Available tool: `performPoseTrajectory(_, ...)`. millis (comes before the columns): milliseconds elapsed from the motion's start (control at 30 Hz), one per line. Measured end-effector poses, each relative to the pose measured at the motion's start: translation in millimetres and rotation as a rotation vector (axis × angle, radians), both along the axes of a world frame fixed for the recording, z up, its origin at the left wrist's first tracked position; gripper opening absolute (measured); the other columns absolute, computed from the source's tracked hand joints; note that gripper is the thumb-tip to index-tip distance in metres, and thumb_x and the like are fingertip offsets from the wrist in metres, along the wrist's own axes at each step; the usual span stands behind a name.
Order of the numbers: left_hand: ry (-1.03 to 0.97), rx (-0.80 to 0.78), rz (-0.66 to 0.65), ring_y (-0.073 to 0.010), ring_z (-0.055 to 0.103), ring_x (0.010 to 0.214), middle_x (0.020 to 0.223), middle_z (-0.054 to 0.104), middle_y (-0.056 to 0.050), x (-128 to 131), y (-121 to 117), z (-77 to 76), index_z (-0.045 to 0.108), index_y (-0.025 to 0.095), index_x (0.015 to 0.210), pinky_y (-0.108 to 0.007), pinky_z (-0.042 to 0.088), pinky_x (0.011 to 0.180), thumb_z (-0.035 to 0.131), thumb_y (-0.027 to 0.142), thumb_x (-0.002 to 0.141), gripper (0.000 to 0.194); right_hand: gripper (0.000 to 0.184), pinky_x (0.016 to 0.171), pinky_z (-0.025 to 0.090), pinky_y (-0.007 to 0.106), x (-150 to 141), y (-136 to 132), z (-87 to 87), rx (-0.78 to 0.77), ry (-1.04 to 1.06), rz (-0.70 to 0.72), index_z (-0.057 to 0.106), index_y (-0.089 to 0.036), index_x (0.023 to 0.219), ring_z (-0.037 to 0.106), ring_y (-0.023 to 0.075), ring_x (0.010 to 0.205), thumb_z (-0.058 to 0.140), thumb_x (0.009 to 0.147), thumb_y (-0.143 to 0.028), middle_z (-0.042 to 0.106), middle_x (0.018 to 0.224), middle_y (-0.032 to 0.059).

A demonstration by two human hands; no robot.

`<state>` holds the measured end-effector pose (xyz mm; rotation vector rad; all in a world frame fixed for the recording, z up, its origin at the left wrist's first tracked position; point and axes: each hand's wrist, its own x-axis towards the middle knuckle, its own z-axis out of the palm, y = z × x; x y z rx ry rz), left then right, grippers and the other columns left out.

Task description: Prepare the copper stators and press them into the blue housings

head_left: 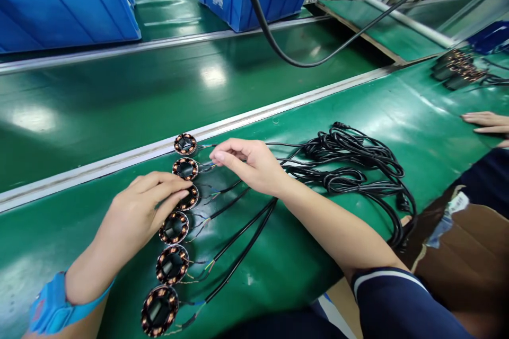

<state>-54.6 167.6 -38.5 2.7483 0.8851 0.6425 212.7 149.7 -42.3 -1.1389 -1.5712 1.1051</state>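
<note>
Two hands over a row of six copper-wound rings

Six copper-wound rings (158, 286) stand in a slightly bending line on the green work surface (95, 169), running from near the pale metal strip (91, 175) down toward the person. The left hand (137, 212), with a blue wristband (59, 304) behind it, reaches in from the left; its thumb and fingers are narrowly spaced, with the fingertips at the third ring from the far end, though I cannot tell whether they grip it. The right hand (248, 164) is curled above the thin leads just right of the second ring, thumb and forefinger drawn close; whether a wire is caught between them cannot be told. Thin coloured leads (209, 265) join the rings to black cables (350, 180), which run right into a looped heap on the same surface. Beyond the strip lies a green belt (151, 95), with two blue bins (67, 5) past it and a black cord (274, 47) hanging in a loop in front. At the right edge rests another person's hand (491, 123), near a cluster of wound metal parts (457, 71)
</note>
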Motion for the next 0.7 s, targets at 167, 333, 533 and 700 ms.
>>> performPoseTrajectory(167,0.11,0.089,-0.038,-0.0225,0.07,0.101,0.115,0.072,-0.005,14,22,-11.2,0.069,0.021,0.118,-0.037,0.056,0.086,0.053,0.029,0.103,0.023,0.022,0.079,0.044,0.026,1,18,-2.0,0.046,-0.35,0.104,0.075,-0.017,0.095,0.066,0.0149,0.084,0.057,0.104,-0.027,0.074,0.09,0.0017)
performPoseTrajectory(333,0.117,0.053,-0.132,-0.0204,0.071,0.093,0.113,0.072,-0.001,12,31,-14.1,0.072,0.027,0.115,-0.035,0.056,0.074,0.047,0.021,0.103,0.029,0.016,0.064,0.045,0.023,-3,22,-21.1,-0.303,-0.018,0.196,0.068,-0.015,0.089,0.059,0.0101,0.064,0.061,0.099,-0.025,0.07,0.081,0.0006)
performPoseTrajectory(533,0.119,0.008,-0.117,-0.0184,0.071,0.092,0.111,0.071,-0.001,11,26,-8.7,0.074,0.029,0.112,-0.033,0.056,0.075,0.047,0.024,0.103,0.029,0.016,0.056,0.043,0.022,-7,21,-31.0,-0.478,0.166,0.119,0.064,-0.014,0.09,0.056,0.0101,0.059,0.056,0.1,-0.023,0.07,0.074,0.0018)
performPoseTrajectory(700,-0.021,-0.025,0.02,-0.0156,0.07,0.101,0.11,0.071,0.0,17,30,1.3,0.072,0.025,0.111,-0.028,0.053,0.094,0.06,0.031,0.101,0.017,0.022,0.079,0.051,0.027,5,24,-14.8,-0.066,0.056,-0.022,0.071,-0.015,0.095,0.068,0.0157,0.084,0.063,0.098,-0.035,0.074,0.091,0.0033)
